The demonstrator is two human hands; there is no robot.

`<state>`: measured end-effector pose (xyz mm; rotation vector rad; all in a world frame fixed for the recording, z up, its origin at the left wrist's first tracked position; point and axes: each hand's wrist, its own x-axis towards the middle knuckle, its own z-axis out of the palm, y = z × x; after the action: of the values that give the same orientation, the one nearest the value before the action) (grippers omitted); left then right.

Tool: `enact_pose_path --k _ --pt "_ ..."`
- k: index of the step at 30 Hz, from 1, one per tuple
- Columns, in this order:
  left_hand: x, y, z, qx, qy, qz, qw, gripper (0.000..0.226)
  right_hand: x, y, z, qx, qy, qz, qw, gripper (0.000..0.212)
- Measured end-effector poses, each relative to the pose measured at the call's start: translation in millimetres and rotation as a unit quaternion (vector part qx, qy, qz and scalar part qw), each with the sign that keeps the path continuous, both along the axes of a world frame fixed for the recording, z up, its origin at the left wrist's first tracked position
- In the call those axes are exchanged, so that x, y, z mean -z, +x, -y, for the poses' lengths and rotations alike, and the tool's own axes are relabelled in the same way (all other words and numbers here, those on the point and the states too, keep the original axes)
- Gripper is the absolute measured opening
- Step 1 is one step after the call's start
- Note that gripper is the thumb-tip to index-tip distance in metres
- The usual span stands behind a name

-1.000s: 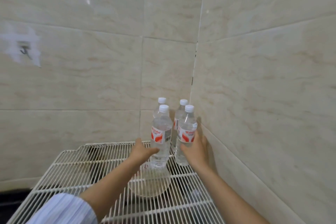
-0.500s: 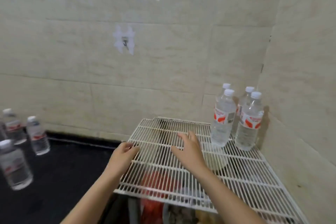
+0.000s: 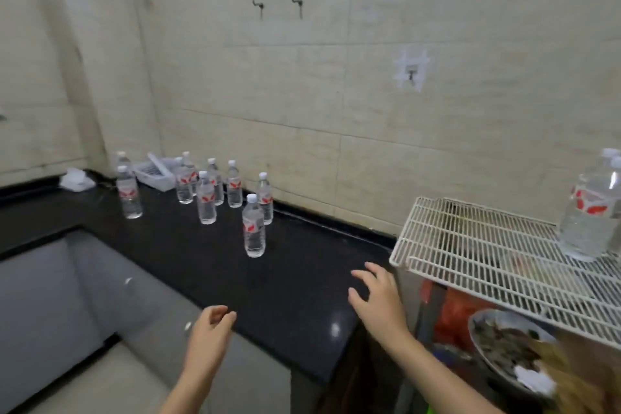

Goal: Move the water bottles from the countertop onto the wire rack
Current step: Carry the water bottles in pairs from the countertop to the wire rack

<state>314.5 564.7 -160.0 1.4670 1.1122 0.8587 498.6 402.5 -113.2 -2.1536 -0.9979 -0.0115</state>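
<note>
Head view: I see my left grip [image 3: 210,329] loosely curled, right grip [image 3: 376,299] spread, both empty over the counter [image 3: 295,306]; water bottles [image 3: 206,200] stand at eleven o'clock, wire rack [image 3: 470,245] at three.

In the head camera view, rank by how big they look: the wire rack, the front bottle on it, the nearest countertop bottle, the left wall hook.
1. wire rack
2. front bottle on the rack, enlarged by nearness to the camera
3. nearest countertop bottle, seemingly the same kind
4. left wall hook

Kitchen (black countertop [image 3: 208,265], tiled wall [image 3: 302,94])
</note>
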Motion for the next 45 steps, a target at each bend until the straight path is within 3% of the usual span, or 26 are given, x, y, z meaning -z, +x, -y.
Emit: enact_pose_path --k 5,10,18,21,24,31,38,45 --pt "37.5 -135.3 -25.8 -0.12 -0.055 -0.049 0.99 0.01 40.8 -93.2 -71.2 -0.113 -0.063 -0.034 0.991 0.039" --pt "57.1 -224.1 -43.8 -0.214 -0.077 -0.077 0.971 0.025 61.0 -158.6 -136.4 -0.213 -0.11 -0.019 0.971 0.041" --pt "63.9 -281.3 -80.3 -0.331 -0.102 -0.095 0.933 0.029 74.5 -198.6 -240.2 -0.323 -0.144 -0.057 0.934 0.045" --pt "52.5 -296.4 -105.6 -0.376 -0.095 -0.082 0.918 0.026 70.4 -206.7 -284.8 -0.369 -0.14 -0.055 0.917 0.057" --pt "43.8 -313.8 -125.3 -0.408 -0.077 -0.071 0.907 0.016 70.6 -217.4 -331.5 -0.407 -0.135 -0.051 0.902 0.041" --pt "62.3 -354.6 -159.3 -0.469 -0.091 -0.057 0.877 0.024 89.9 -264.8 -411.0 -0.475 -0.134 -0.056 0.868 0.042" --pt "91.7 -399.5 -251.4 -0.484 -0.12 -0.036 0.866 0.018 103.6 -298.4 -517.1 -0.47 -0.147 -0.035 0.87 0.04" --pt "88.0 -425.9 -404.4 -0.437 -0.111 -0.047 0.891 0.025 109.1 -312.4 -619.5 -0.381 -0.131 -0.126 0.907 0.038"
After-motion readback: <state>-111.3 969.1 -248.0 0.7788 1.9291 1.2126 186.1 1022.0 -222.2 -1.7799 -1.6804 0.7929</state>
